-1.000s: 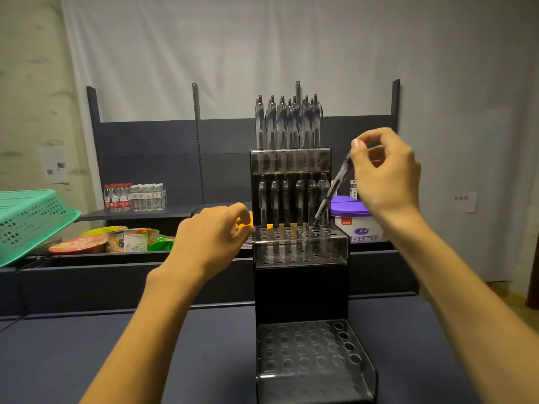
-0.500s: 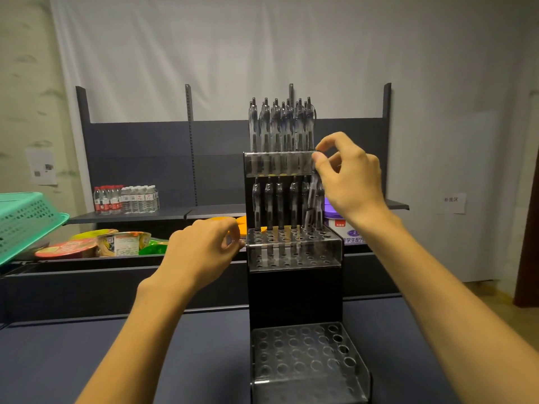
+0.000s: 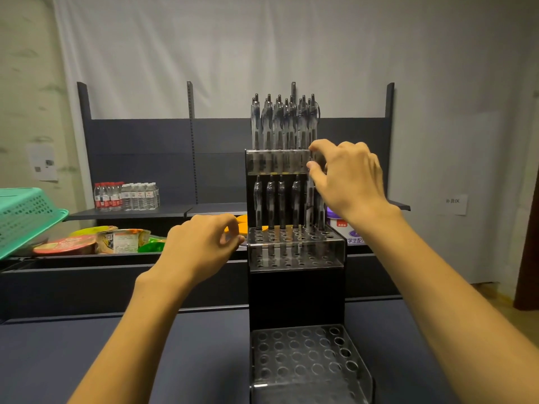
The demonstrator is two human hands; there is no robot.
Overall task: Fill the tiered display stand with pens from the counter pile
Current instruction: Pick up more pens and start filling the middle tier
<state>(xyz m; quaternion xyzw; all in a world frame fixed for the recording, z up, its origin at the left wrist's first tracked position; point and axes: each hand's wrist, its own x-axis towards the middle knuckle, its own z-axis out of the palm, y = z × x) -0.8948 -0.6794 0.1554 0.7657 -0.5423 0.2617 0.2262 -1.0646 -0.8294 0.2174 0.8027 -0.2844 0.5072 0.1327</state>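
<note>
A black tiered display stand (image 3: 296, 295) with clear perforated tiers stands on the dark counter. Several pens (image 3: 281, 123) fill its top tier, and several more stand upright in the back row of the middle tier (image 3: 294, 252). My right hand (image 3: 350, 176) pinches the top of one pen (image 3: 309, 202), which stands nearly upright with its tip in a hole at the right of the middle tier. My left hand (image 3: 201, 243) hovers by the middle tier's left edge with loosely curled fingers, fingertips at the edge, holding nothing I can see. The bottom tier (image 3: 309, 360) shows only bare holes.
A green plastic basket (image 3: 26, 217) sits at the far left above instant noodle bowls (image 3: 67, 244) in a bin. Water bottles (image 3: 125, 196) stand on the back shelf. A purple-lidded tub (image 3: 342, 225) stands behind the stand on the right. The dark counter (image 3: 87, 345) stretches in front.
My right hand has carried the tilted pen left, stood it upright and lowered its tip into the middle tier. My left hand has stayed by the stand's left edge.
</note>
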